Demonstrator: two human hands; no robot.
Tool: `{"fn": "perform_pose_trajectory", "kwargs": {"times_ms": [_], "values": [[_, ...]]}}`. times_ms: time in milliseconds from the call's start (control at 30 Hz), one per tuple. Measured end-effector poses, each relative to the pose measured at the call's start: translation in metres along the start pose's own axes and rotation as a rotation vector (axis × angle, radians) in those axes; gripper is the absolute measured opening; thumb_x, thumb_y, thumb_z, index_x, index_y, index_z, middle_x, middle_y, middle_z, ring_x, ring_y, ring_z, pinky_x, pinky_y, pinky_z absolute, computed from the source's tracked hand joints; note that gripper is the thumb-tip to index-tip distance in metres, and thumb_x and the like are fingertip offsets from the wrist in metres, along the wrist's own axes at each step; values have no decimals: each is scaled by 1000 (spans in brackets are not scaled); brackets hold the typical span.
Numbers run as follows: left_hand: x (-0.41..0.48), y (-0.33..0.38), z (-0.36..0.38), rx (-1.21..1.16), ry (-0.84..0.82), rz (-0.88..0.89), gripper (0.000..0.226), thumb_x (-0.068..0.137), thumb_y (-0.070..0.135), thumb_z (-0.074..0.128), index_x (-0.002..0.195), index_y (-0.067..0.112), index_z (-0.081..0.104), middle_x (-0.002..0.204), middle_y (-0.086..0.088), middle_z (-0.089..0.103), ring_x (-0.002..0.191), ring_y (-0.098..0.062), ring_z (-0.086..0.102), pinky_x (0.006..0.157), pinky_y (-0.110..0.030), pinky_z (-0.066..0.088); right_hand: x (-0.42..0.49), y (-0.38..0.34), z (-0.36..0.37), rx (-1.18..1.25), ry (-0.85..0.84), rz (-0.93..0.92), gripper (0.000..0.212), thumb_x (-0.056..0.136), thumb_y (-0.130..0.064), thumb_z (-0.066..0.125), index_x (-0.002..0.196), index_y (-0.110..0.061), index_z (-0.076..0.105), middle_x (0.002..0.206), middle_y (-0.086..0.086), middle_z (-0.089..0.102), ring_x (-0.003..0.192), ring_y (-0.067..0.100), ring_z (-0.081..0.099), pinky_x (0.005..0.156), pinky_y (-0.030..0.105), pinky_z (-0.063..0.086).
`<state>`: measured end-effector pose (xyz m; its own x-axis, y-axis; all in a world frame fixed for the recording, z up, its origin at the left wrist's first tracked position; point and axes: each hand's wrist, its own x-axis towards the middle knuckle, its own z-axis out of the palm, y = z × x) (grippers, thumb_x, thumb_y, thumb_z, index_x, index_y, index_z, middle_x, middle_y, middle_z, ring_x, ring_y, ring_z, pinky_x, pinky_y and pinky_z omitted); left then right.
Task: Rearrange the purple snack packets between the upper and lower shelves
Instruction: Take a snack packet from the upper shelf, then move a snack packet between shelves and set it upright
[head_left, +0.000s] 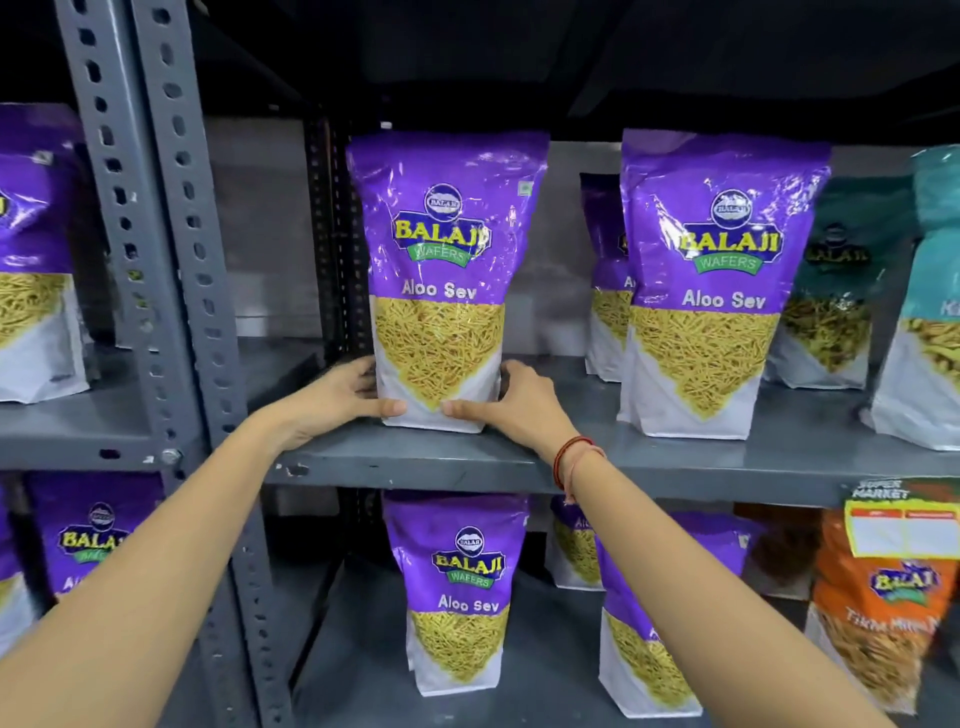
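A purple Aloo Sev packet (441, 270) stands upright on the upper shelf (426, 460). My left hand (340, 400) grips its lower left side and my right hand (511, 408) grips its lower right side, thumbs across the white base. Another purple packet (711, 280) stands to the right on the same shelf, with a third one (608, 280) behind it. On the lower shelf (363, 670) a purple packet (460, 592) stands below my hands, and a further one (644, 634) is partly hidden by my right forearm.
A grey perforated steel upright (156, 249) divides the racks at left, with more purple packets (36, 249) beyond it. Teal packets (836, 291) stand at the upper right, orange packets (878, 613) at the lower right under a supermarket price tag (904, 525).
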<state>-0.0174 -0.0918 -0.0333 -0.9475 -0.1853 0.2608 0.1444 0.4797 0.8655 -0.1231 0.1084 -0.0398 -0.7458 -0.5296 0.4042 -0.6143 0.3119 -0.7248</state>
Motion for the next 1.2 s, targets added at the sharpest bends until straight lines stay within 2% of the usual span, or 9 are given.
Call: {"fn": "perform_pose_trajectory", "kwargs": {"times_ms": [100, 200, 333, 500, 733, 867, 967, 1067, 1200], "values": [[-1, -1, 1, 31, -7, -4, 63, 82, -3, 62, 137, 10, 36, 131, -6, 54, 116, -16, 55, 88, -9, 47, 0, 5, -2, -20, -41, 7, 75, 60, -46, 85, 118, -9, 55, 123, 10, 61, 114, 25, 55, 86, 28, 43], [-2, -4, 1, 95, -36, 2, 65, 80, -2, 65, 137, 10, 35, 133, -5, 52, 117, -17, 54, 89, -9, 46, 2, 9, -5, -70, -107, 11, 73, 60, -43, 87, 116, -9, 54, 121, 8, 62, 110, 25, 57, 94, 34, 48], [0, -6, 1, 91, -45, -14, 66, 80, -1, 66, 137, 10, 35, 136, -8, 52, 120, -18, 54, 101, -25, 42, 5, 11, -4, -77, -124, 16, 71, 61, -41, 86, 116, -9, 54, 118, 8, 61, 108, 26, 56, 95, 38, 48], [0, -11, 0, 124, -34, 5, 65, 78, 4, 69, 135, 12, 38, 134, -6, 54, 115, -12, 56, 89, -9, 46, 7, 12, -3, -60, -134, 28, 72, 61, -40, 87, 117, -10, 55, 118, 7, 63, 108, 25, 58, 97, 38, 48], [-2, -14, 0, 134, -22, -4, 65, 79, 9, 69, 135, 14, 37, 135, -6, 54, 114, -11, 57, 91, -12, 46, 10, 15, -3, -38, -148, 54, 70, 60, -38, 87, 114, -8, 56, 116, 9, 64, 107, 26, 59, 97, 44, 49], [-9, -7, 3, 200, 26, -19, 65, 77, 19, 72, 134, 15, 40, 134, -7, 56, 121, -19, 56, 104, -30, 41, 3, 9, -7, -60, -106, 53, 77, 60, -40, 87, 121, -6, 54, 123, 9, 63, 113, 26, 58, 100, 41, 47], [-23, -4, 14, 298, 339, 5, 73, 78, 27, 72, 140, 14, 35, 135, -12, 54, 124, -24, 53, 107, -33, 37, -17, -1, -9, 15, 196, -108, 69, 66, -33, 85, 119, 0, 55, 118, 15, 62, 104, 25, 59, 93, 37, 49], [-54, -5, 43, 253, 734, 253, 50, 83, 23, 66, 129, 14, 49, 124, -5, 61, 113, -13, 57, 93, -21, 42, -57, -2, -2, 223, 488, -325, 48, 73, -28, 79, 113, -8, 61, 103, 3, 61, 90, 15, 60, 76, 25, 52], [-98, -40, 97, 230, 1070, 494, 18, 87, 15, 57, 105, 17, 58, 101, 1, 60, 93, -14, 61, 79, -22, 47, -115, 31, 26, 393, 536, -345, 22, 80, -27, 72, 98, -24, 61, 91, -8, 61, 79, 11, 63, 61, 23, 53]]}}
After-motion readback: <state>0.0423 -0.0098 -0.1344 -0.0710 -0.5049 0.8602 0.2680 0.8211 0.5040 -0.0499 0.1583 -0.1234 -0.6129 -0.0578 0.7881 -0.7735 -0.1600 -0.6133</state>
